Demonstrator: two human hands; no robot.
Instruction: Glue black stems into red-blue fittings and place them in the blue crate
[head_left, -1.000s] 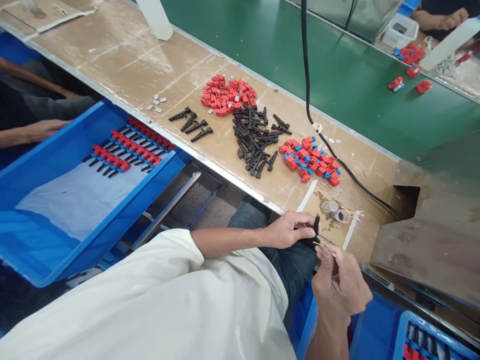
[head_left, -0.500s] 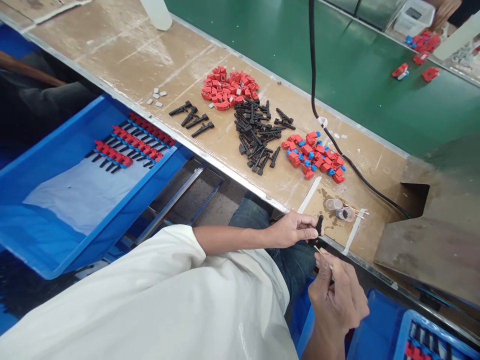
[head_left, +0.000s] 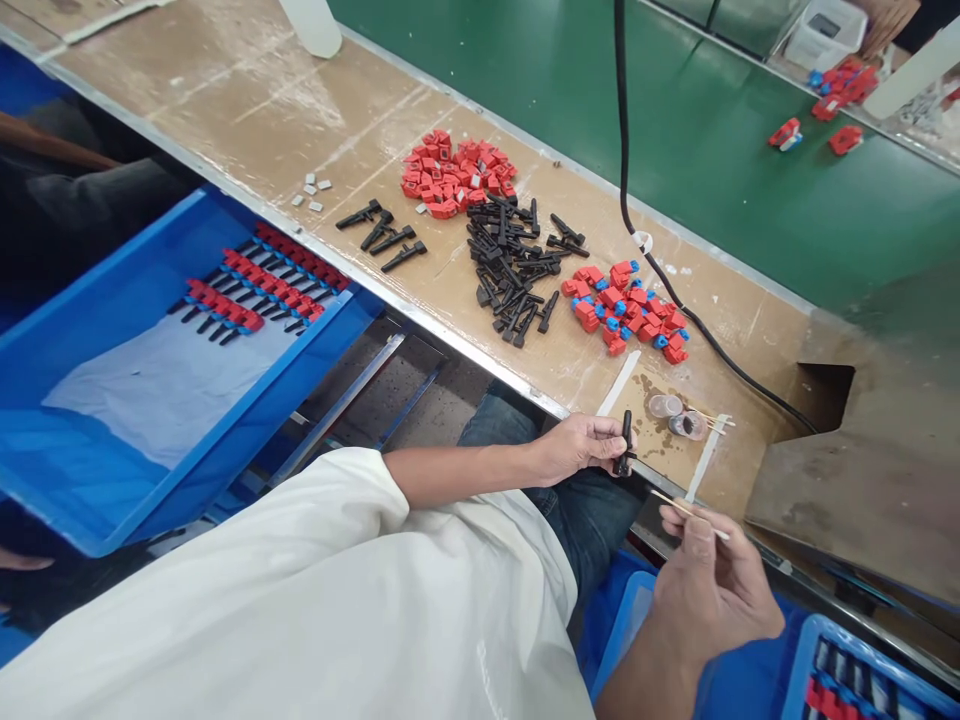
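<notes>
My left hand (head_left: pixel 576 447) pinches a small black plastic part (head_left: pixel 625 442) upright at the near edge of the brown bench (head_left: pixel 247 110). My right hand (head_left: pixel 712 580) is lower and to the right, holding a thin wooden stick (head_left: pixel 686 509) that points toward the black part without touching it. Two small clear cups (head_left: pixel 675 416) with more sticks stand just beyond my left hand. Farther up the bench lie a pile of black parts (head_left: pixel 510 270), a heap of red pieces (head_left: pixel 457 180) and a group of red-and-blue pieces (head_left: pixel 626 315).
A blue tray (head_left: pixel 112 440) at left holds rows of assembled red-and-black parts (head_left: pixel 255 290). A black cable (head_left: pixel 675 300) runs across the bench from the green conveyor belt (head_left: pixel 712 170). Another blue bin (head_left: pixel 862 670) sits at bottom right. A metal chute (head_left: pixel 862 500) stands at right.
My right hand drew the stick back, down and to the right, away from the black part. My left hand turned the part more upright and lifted it slightly toward the bench.
</notes>
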